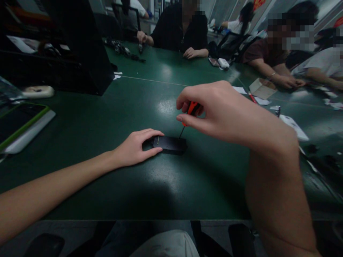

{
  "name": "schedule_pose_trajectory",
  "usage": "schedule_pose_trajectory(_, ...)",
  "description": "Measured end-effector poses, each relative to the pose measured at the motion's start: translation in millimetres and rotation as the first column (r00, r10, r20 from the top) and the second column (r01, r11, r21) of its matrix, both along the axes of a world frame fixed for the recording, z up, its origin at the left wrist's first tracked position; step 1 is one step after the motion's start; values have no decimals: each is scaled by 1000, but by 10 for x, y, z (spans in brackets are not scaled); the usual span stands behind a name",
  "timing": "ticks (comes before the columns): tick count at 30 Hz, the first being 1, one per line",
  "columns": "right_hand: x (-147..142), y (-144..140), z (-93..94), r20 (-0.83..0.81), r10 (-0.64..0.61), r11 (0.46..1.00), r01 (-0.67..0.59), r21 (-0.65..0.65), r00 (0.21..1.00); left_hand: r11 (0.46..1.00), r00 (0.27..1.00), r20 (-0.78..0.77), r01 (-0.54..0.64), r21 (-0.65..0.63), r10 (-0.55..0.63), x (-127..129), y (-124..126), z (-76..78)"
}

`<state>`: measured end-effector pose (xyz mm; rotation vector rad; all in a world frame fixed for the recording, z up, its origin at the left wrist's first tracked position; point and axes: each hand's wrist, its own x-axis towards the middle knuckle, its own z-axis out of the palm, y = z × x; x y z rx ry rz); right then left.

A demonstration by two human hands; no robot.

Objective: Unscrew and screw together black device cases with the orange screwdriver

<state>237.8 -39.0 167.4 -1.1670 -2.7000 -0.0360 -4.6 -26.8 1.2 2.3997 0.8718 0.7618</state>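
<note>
Black case [170,144] against left hand [134,147], seemingly steadied.

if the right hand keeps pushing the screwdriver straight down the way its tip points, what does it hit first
Most likely the small black device lying flat on the green table. The right hand holds the orange-handled screwdriver with its tip at the device's right end; actual contact is unclear. The left hand steadies the device.
</note>
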Motion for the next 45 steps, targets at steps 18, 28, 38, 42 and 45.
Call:
schedule_pose_trajectory(18, 32, -19, 113, 43, -81, 995, 84, -56, 996, 1000, 1000, -6, 10, 1, -10, -9, 1, -3)
schedule_pose_trajectory(28, 70, -15, 137, 57, -107, 992, 111, -63, 993, 1000, 1000, 1, 13, 9, -13, -11, 5, 4)
schedule_pose_trajectory(38, 67, -15, 130, 58, -78, 993, 82, -79, 995, 1000, 1000, -18, 12, -7, -12, -13, 5, 17)
schedule_pose_trajectory(42, 93, -25, 148, 73, -85, 994, 90, -66, 994, 1000, 1000, -26, 3, -9, -3, -16, 3, 22)
schedule_pose_trajectory(45, 101, -22, 147, 73, -86, 994, 91, -68, 994, 1000, 1000, -24, 6, -5, -6, -15, 0, 19)
